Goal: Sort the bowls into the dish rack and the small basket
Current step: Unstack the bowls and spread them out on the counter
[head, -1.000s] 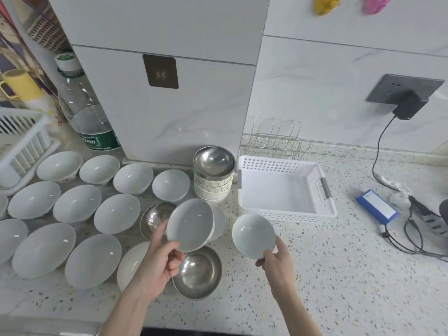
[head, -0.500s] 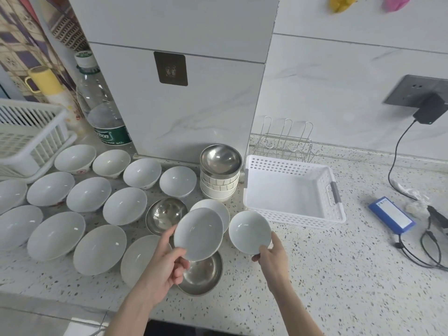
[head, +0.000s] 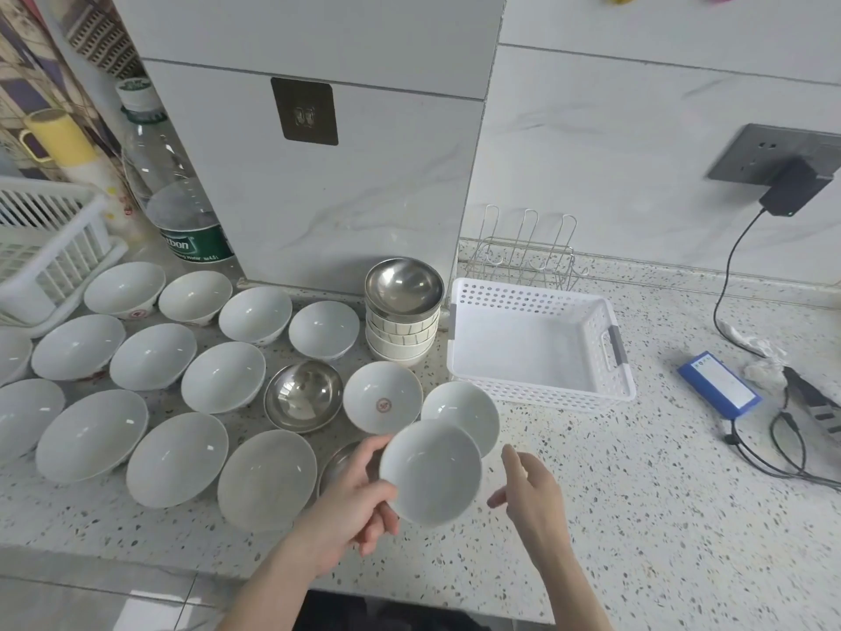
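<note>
While left hand [head: 350, 503] grips one white bowl [head: 430, 473], perhaps fourteen more rest on counter [head: 637, 516]

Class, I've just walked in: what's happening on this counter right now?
A person is sorting bowls. The left hand holds a small white bowl above the counter; the right hand is open beside it, holding nothing. Another white bowl sits just behind, in front of the white basket, which holds nothing yet. Many white bowls and a few steel ones are spread over the counter to the left.
</note>
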Tool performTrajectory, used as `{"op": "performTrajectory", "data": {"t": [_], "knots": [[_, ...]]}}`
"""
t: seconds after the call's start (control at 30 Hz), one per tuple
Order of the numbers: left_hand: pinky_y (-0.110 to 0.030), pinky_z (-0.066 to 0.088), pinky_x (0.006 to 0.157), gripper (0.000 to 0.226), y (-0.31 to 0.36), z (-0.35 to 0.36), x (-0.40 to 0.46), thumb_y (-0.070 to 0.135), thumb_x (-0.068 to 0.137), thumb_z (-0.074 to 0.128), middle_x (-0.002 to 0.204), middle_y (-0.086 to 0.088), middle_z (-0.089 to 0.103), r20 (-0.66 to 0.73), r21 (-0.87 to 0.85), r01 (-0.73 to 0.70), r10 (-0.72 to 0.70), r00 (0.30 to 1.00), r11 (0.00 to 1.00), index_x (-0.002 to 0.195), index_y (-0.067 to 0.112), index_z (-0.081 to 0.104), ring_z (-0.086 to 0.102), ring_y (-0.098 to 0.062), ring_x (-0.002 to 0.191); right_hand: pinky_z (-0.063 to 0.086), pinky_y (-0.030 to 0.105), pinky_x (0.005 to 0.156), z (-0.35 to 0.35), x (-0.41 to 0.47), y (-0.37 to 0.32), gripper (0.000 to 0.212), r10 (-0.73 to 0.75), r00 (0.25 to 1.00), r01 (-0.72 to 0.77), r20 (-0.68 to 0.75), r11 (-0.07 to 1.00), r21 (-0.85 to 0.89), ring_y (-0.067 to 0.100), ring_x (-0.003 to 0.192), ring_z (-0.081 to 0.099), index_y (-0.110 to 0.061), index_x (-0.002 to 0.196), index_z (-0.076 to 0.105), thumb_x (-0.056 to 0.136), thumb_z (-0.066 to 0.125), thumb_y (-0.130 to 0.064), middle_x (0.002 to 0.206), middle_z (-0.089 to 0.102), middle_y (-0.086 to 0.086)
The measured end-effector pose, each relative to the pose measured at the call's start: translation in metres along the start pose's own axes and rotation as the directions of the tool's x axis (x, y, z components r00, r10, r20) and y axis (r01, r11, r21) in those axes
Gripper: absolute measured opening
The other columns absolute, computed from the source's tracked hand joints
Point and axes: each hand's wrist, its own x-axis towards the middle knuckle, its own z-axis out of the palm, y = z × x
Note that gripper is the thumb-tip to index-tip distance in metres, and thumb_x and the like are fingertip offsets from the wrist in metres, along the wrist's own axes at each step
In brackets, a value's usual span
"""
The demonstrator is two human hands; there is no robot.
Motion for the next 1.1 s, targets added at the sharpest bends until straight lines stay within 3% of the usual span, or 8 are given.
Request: {"op": "performTrajectory", "data": {"t": [0.1, 0.2, 0.3, 0.4, 0.5, 0.63, 0.77, 1.1], "knots": [[-0.024, 0.034, 0.037, 0.058, -0.008, 0.017, 0.003, 0.005, 0.09, 0.047, 0.058, -0.013, 0.065, 0.041, 0.085, 0.003, -0.007, 0.999, 0.996, 0.121, 0.054, 0.043, 0.04, -0.014, 0.037, 0.039, 0.024, 0.051, -0.009, -0.022, 0.007, 0.025, -0.061, 0.979, 0.044, 0.193, 0.995, 0.087, 0.008, 0.045, 0.048, -0.03, 0.097, 0.065, 0.1, 0.043, -0.043, 0.057, 0.068, 0.005], [-0.024, 0.032, 0.037, 0.059, -0.016, 0.029, 0.006, 0.003, 0.089, 0.043, 0.055, -0.011, 0.064, 0.061, 0.142, 0.011, -0.019, 0.998, 0.99, 0.122, 0.051, 0.04, 0.042, -0.014, 0.037, 0.024, 0.022, 0.043, -0.011, -0.034, 0.017, 0.026, -0.063, 0.968, 0.008, 0.243, 0.975, 0.222, 0.015, 0.045, 0.028, -0.023, 0.072, 0.063, 0.09, 0.055, -0.04, 0.052, 0.043, -0.003], [-0.023, 0.032, 0.038, 0.06, -0.02, 0.035, 0.006, 0.005, 0.089, 0.043, 0.055, -0.007, 0.065, 0.071, 0.218, 0.001, -0.017, 0.997, 0.976, 0.126, 0.052, 0.039, 0.044, -0.015, 0.04, 0.025, 0.023, 0.044, -0.009, -0.036, 0.03, 0.025, -0.062, 0.976, 0.034, 0.211, 0.99, 0.134, 0.014, 0.046, 0.03, -0.012, 0.087, 0.064, 0.073, 0.053, -0.028, 0.051, 0.038, -0.004], [-0.021, 0.037, 0.041, 0.059, -0.022, 0.039, 0.007, 0.015, 0.094, 0.048, 0.059, -0.002, 0.068, 0.062, 0.325, -0.014, -0.007, 0.998, 0.946, 0.134, 0.054, 0.031, 0.049, -0.012, 0.044, 0.03, 0.023, 0.045, -0.008, -0.033, 0.038, 0.031, -0.062, 0.98, 0.055, 0.187, 0.997, 0.046, 0.014, 0.048, 0.036, -0.018, 0.093, 0.065, 0.069, 0.048, -0.025, 0.052, 0.041, -0.005], [-0.016, 0.043, 0.047, 0.073, -0.024, 0.041, 0.007, 0.032, 0.091, 0.061, 0.069, 0.003, 0.07, 0.078, 0.442, -0.066, 0.035, 0.996, 0.895, 0.139, 0.062, 0.016, 0.055, -0.002, 0.046, 0.029, 0.023, 0.045, -0.007, -0.03, 0.043, 0.026, -0.06, 0.982, 0.06, 0.18, 0.998, 0.006, 0.014, 0.048, 0.035, -0.02, 0.094, 0.064, 0.073, 0.049, -0.024, 0.051, 0.041, -0.006], [-0.004, 0.042, 0.057, 0.103, -0.025, 0.042, 0.006, 0.042, 0.071, 0.077, 0.083, 0.017, 0.06, 0.1, 0.546, -0.111, 0.067, 0.993, 0.831, 0.143, 0.064, 0.006, 0.063, 0.009, 0.069, 0.028, 0.025, 0.046, -0.004, -0.026, 0.049, 0.018, -0.064, 0.979, 0.075, 0.193, 0.996, -0.048, 0.015, 0.048, 0.034, -0.021, 0.091, 0.061, 0.087, 0.051, -0.007, 0.053, 0.041, -0.002], [0.0, 0.042, 0.057, 0.109, -0.028, 0.042, 0.005, 0.032, 0.066, 0.082, 0.086, 0.034, 0.058, 0.116, 0.594, -0.176, 0.132, 0.984, 0.785, 0.112, 0.089, 0.0, 0.058, 0.02, 0.078, 0.028, 0.026, 0.048, 0.0, -0.026, 0.048, 0.025, -0.082, 0.968, 0.1, 0.236, 0.993, -0.064, 0.018, 0.052, 0.035, -0.03, 0.093, 0.059, 0.087, 0.05, -0.008, 0.054, 0.042, 0.0], [-0.006, 0.037, 0.061, 0.107, -0.03, 0.044, 0.006, 0.036, 0.07, 0.082, 0.094, 0.028, 0.05, 0.027, 0.728, -0.087, 0.098, 0.995, 0.68, 0.135, 0.063, 0.003, 0.061, 0.001, 0.083, 0.024, 0.027, 0.049, 0.006, -0.02, 0.053, 0.02, -0.094, 0.957, 0.115, 0.274, 0.991, -0.061, 0.019, 0.053, 0.031, -0.019, 0.1, 0.059, 0.088, 0.049, -0.007, 0.054, 0.037, 0.0]]}}
